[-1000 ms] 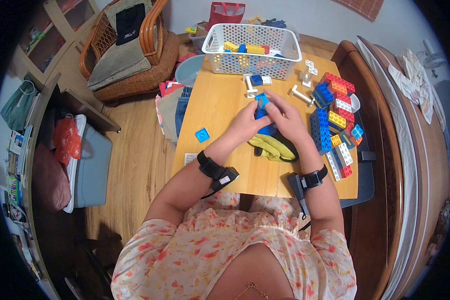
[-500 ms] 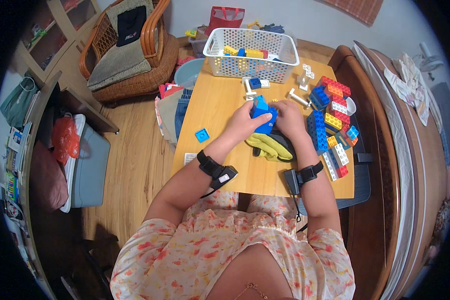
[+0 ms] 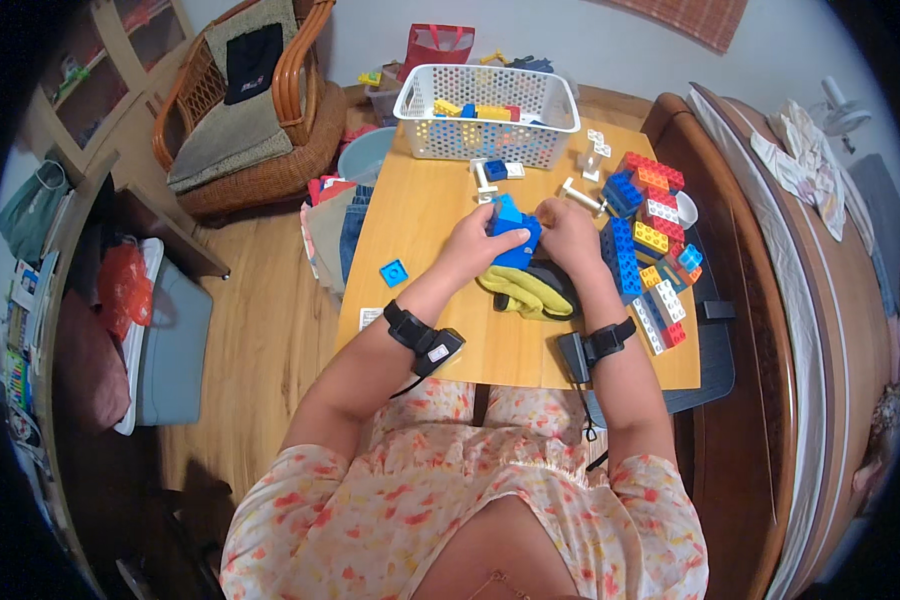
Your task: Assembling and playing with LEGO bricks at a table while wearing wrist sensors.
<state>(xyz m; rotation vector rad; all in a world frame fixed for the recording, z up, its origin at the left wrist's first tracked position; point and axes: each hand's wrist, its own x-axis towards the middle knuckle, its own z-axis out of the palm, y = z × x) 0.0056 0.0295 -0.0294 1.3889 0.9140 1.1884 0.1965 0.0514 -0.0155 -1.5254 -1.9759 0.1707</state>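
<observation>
Over the middle of the table, my left hand [image 3: 466, 246] is closed round a blue toy building-block piece [image 3: 516, 242], with a lighter blue part at its top and the thumb across its side. My right hand [image 3: 571, 238] is beside the piece with fingers curled in toward it. Whether they pinch a small part or only touch the blue piece is hidden. Under the hands lies a crumpled yellow-green and dark cloth [image 3: 532, 294]. A small light-blue square block [image 3: 394, 273] sits apart on the left.
A white perforated basket [image 3: 490, 146] with several blocks stands at the far edge. White block parts [image 3: 582, 194] lie before it. Several coloured blocks [image 3: 652, 237] are gathered along the right side, near a white cup [image 3: 686, 210]. A wicker chair [image 3: 260, 130] stands far left.
The whole view has shifted slightly. Both hands stay at the blue piece; my right hand's fingers have turned a little, and the small yellow bit by them no longer shows.
</observation>
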